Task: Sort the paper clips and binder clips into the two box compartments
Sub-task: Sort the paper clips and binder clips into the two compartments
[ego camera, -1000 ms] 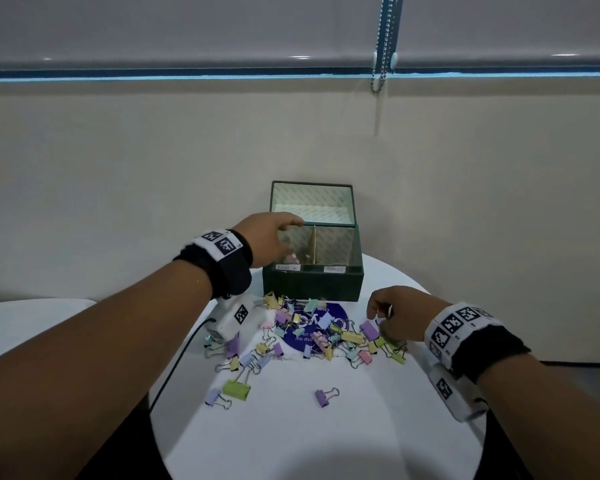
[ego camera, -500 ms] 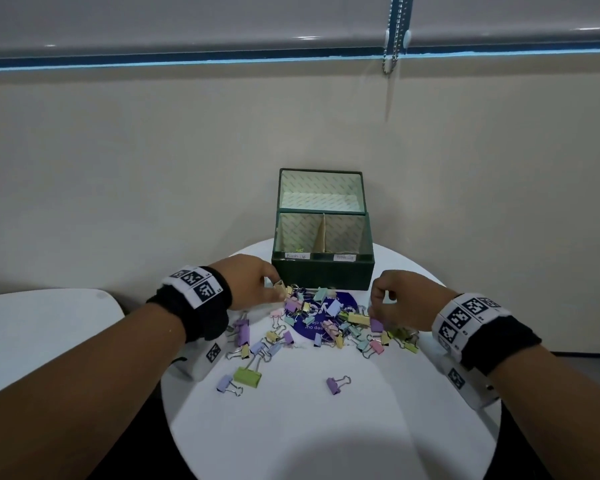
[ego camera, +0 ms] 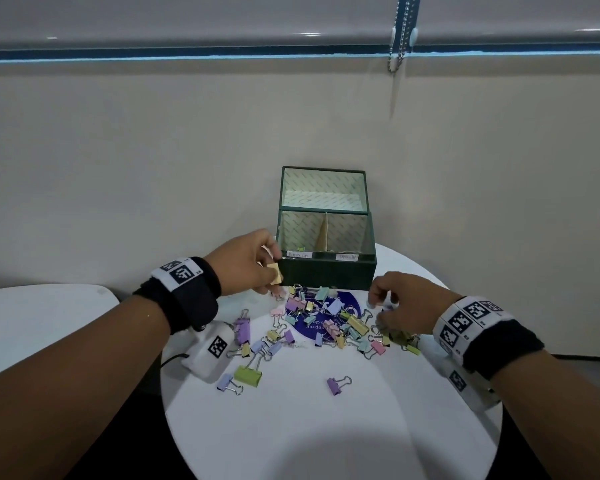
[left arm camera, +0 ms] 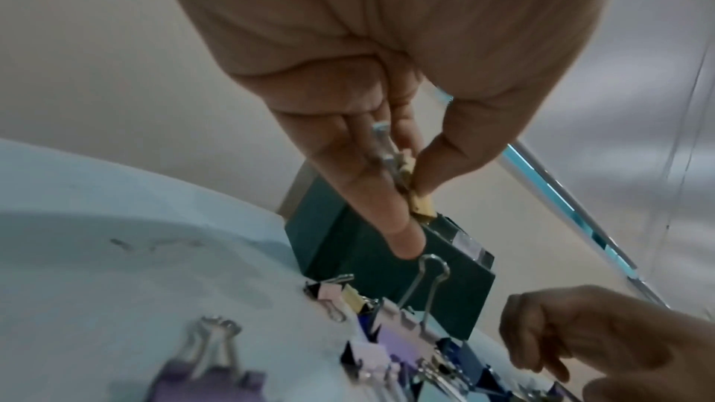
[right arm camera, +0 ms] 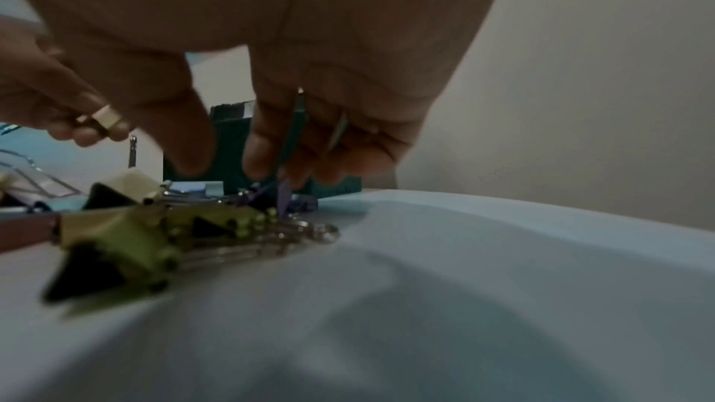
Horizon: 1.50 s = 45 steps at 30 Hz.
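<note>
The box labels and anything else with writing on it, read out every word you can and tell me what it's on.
Left label on the box: handwritten, too blurred to read.
Right label on the box: handwritten, too blurred to read.
Blue sticker under the clips, upside down: only fragments, "our" and "clean", uncertain.
Wrist bands: square code markers, no words.

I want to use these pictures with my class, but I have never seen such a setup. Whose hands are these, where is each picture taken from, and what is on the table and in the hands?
No machine here: a person sorts clips, wearing three cameras. One picture looks down from the head; the others look along each wrist at the fingers. On the round white table lies a pile of pastel binder clips before an open green box with two compartments. The left hand pinches a yellow binder clip beside the box. The right hand has thin coloured paper clips in its grip, low over the pile.
</note>
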### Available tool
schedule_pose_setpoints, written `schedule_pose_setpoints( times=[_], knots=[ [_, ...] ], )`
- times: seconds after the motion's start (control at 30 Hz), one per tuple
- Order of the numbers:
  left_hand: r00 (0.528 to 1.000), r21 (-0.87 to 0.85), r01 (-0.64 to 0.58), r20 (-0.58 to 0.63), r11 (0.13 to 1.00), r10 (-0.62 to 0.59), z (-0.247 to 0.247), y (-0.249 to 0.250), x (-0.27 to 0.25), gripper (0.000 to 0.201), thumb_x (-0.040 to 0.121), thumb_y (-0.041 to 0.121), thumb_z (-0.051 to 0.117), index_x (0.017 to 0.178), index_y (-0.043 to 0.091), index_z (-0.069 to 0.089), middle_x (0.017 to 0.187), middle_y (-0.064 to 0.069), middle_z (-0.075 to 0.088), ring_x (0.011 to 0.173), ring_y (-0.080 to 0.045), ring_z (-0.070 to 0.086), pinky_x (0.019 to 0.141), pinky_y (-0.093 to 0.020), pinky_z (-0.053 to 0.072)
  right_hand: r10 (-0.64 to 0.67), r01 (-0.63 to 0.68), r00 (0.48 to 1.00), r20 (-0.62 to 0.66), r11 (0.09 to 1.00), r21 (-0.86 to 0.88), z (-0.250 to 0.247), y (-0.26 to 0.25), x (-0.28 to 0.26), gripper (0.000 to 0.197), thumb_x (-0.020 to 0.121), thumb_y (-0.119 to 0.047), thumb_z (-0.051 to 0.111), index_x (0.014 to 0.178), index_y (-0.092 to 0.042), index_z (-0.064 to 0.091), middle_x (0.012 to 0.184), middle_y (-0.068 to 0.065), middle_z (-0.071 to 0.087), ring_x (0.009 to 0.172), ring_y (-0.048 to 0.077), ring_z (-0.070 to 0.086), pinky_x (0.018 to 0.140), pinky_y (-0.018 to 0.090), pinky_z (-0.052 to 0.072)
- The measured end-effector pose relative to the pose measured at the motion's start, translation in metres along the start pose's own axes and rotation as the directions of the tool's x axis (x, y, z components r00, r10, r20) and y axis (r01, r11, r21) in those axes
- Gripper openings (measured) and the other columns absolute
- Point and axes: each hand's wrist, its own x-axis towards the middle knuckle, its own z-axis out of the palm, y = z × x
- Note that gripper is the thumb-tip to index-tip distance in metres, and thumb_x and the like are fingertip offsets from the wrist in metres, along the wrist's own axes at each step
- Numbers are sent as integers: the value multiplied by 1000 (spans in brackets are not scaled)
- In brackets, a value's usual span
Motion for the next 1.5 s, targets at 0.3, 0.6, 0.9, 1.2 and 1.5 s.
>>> schedule_pose_setpoints(
  times=[0.3,0.6,0.9,1.2,1.5],
  knots=[
    [981,459,-138,187,878,57,12,14,13,38,91,29,67,128,35,62,105,10,57,88,-5,54,78,-21,43,44,-41,998,51,998,-56,1,-5,0,16,84,-15,68,90,-29,69,94,-10,67,83,7,59,70,18,47],
    [986,480,-132,151,867,66,18,10,19,10,89,35,70,89,30,79,84,18,72,79,0,65,74,-23,49,-94,103,989,-114,992,74,-2,0,-3,20,84,-18,69,73,-34,64,98,-15,64,93,11,61,85,31,55],
    [991,258,-117,95,959,96,-11,32,13,11,92,35,68,93,25,73,85,20,67,68,16,57,68,-12,38,-76,74,997,24,995,63,1,-10,-6,17,81,-28,69,92,-39,63,74,-11,67,72,8,63,72,25,54],
    [990,-283,54,-111,957,-89,-19,49,39,28,101,12,54,128,9,58,107,-13,65,84,-18,67,67,-25,59,-57,54,995,86,998,32,4,-11,-2,24,80,-48,79,97,-39,65,78,-9,69,75,9,66,80,28,56],
    [950,-93,-37,-311,995,6,-30,17,15,27,98,6,52,114,21,68,107,3,71,89,-14,69,83,-34,57,-177,195,972,-152,974,113,-5,-14,-4,24,84,-48,73,90,-31,57,70,-9,59,62,8,50,67,28,51]
  ],
)
